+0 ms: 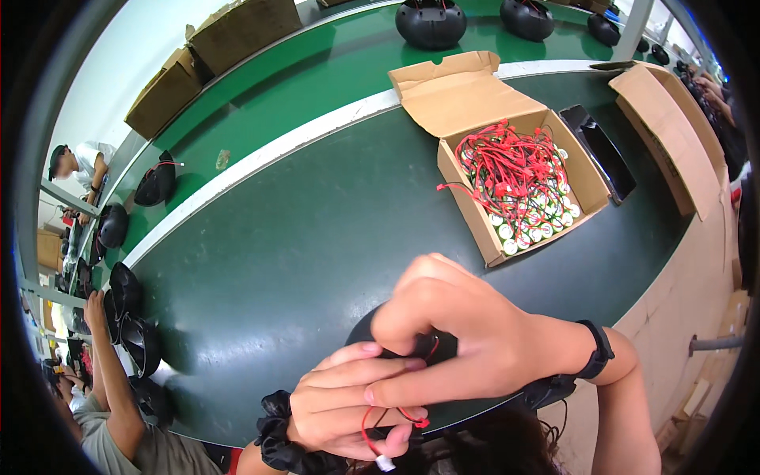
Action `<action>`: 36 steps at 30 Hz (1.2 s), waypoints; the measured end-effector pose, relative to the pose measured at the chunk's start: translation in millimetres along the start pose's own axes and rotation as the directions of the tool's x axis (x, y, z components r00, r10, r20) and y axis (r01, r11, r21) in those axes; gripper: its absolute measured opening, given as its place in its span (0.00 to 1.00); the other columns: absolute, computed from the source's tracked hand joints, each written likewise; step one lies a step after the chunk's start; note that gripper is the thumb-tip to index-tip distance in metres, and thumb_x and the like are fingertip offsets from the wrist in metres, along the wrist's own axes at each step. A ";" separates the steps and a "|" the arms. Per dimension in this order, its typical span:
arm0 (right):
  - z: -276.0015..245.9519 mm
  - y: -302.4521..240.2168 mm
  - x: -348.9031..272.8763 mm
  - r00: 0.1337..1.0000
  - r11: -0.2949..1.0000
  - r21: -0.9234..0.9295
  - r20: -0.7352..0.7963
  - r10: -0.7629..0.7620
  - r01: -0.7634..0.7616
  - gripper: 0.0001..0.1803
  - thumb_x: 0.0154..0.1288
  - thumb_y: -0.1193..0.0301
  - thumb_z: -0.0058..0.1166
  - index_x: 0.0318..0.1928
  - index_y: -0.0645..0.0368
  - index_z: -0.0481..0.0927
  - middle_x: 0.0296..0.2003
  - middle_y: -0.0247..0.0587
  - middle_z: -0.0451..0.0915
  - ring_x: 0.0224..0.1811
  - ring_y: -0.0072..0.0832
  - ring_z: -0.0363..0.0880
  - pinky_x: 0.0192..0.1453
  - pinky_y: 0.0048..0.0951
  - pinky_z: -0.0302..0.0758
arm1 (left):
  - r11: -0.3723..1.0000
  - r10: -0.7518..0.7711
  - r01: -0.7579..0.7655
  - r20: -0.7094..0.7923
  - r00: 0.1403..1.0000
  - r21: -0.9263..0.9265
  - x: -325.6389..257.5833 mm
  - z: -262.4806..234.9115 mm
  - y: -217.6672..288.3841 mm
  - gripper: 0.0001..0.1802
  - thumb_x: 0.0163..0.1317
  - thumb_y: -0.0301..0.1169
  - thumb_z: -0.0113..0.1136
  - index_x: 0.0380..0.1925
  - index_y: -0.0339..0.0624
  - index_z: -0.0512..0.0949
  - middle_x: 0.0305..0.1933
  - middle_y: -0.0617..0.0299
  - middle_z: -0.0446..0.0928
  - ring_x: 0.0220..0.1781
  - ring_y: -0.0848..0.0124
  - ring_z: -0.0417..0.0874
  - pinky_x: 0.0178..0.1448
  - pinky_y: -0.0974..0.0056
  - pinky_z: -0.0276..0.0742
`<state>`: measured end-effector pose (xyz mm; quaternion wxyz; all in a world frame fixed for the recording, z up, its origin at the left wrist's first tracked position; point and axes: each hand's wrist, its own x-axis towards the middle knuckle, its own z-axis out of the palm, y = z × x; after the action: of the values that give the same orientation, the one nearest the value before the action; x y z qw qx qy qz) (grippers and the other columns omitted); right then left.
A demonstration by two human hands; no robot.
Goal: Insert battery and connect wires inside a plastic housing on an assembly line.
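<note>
My left hand [348,408] grips a black rounded shell [372,321] at the near edge of the dark green table [301,229]. A thin red and black wire with a small white plug [384,461] loops under its fingers. My right hand [467,332] lies over the top of the same black shell, fingers curled and pressing down on it. Most of the shell is hidden under both hands. A black scrunchie sits on my left wrist and a black band on my right wrist.
An open cardboard box [467,202] full of red-wired round white parts stands at the right. Beside it lie a black tray [602,150] and another cardboard box [673,134]. Black shells [431,22] ride the green conveyor belt behind. Another person's arm [111,372] works at the left.
</note>
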<state>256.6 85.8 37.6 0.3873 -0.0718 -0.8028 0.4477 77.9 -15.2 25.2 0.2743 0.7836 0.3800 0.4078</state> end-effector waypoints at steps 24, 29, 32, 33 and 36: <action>-6.3 49.6 -19.0 0.943 0.926 0.296 0.301 0.143 -0.235 0.29 0.61 0.79 0.54 0.64 0.61 0.68 0.63 0.47 0.69 0.66 0.42 0.68 0.68 0.37 0.66 | 0.993 -0.098 0.105 -0.121 0.988 0.050 -9.2 -4.5 1.3 0.10 0.37 0.27 0.70 0.25 0.49 0.85 0.31 0.71 0.84 0.40 0.72 0.82 0.64 0.59 0.65; -0.5 46.2 -20.6 0.947 0.935 0.267 0.280 0.159 -0.236 0.29 0.60 0.79 0.53 0.64 0.61 0.68 0.63 0.47 0.70 0.65 0.43 0.69 0.67 0.39 0.67 | 0.993 -0.105 0.112 -0.133 0.985 0.043 -11.0 -4.6 2.6 0.11 0.38 0.27 0.70 0.27 0.49 0.85 0.31 0.71 0.84 0.39 0.72 0.82 0.63 0.59 0.67; -0.8 47.1 -21.6 0.941 0.925 0.289 0.298 0.158 -0.247 0.28 0.61 0.79 0.53 0.63 0.61 0.69 0.62 0.46 0.71 0.65 0.43 0.69 0.67 0.39 0.66 | 0.994 -0.099 0.104 -0.137 0.986 0.033 -12.8 -2.6 3.9 0.12 0.39 0.27 0.70 0.28 0.49 0.85 0.31 0.71 0.84 0.39 0.72 0.82 0.62 0.59 0.68; -1.4 47.5 -21.3 0.941 0.923 0.292 0.300 0.160 -0.250 0.27 0.61 0.79 0.53 0.63 0.61 0.69 0.62 0.46 0.71 0.65 0.43 0.69 0.67 0.39 0.66 | 0.995 -0.094 0.098 -0.140 0.986 0.019 -13.0 -1.4 3.5 0.12 0.39 0.27 0.70 0.29 0.49 0.85 0.30 0.71 0.84 0.39 0.72 0.82 0.61 0.59 0.69; 0.0 47.5 -19.9 0.943 0.919 0.307 0.292 0.158 -0.248 0.27 0.61 0.80 0.52 0.62 0.61 0.70 0.62 0.47 0.71 0.64 0.43 0.70 0.68 0.39 0.66 | 0.996 -0.083 0.085 -0.179 0.980 0.004 -12.2 0.8 2.5 0.12 0.39 0.26 0.70 0.28 0.48 0.85 0.30 0.71 0.83 0.39 0.72 0.82 0.60 0.59 0.71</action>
<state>259.4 104.5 -10.3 0.2356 -0.0279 -0.7456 0.6227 74.9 -26.6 21.4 0.2513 0.7287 0.4382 0.4624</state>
